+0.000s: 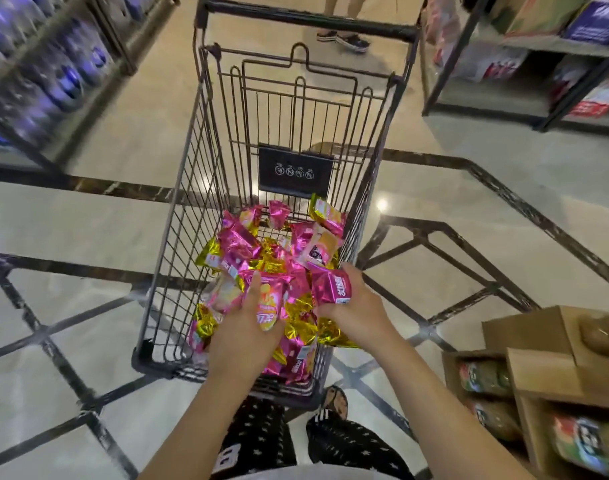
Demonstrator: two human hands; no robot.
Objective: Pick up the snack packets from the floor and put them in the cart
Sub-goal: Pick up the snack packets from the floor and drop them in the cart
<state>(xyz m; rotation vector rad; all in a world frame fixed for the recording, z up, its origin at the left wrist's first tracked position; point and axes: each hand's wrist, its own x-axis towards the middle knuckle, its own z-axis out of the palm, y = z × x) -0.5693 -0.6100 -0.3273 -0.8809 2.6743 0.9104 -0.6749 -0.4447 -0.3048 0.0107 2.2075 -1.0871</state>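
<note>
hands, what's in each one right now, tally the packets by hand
left hand: 1 pink and yellow packet
right hand: 1 pink packet
total: 2 packets held, over the cart

The cart (pixel 289 140) stands straight ahead on the floor (pixel 88 220), packets (pixel 279 271) heaped in its basket. Both hands, left (pixel 247 327) and right (pixel 355 306), reach over its near end. Shelves (pixel 43 74) flank the aisle left and right.
</note>
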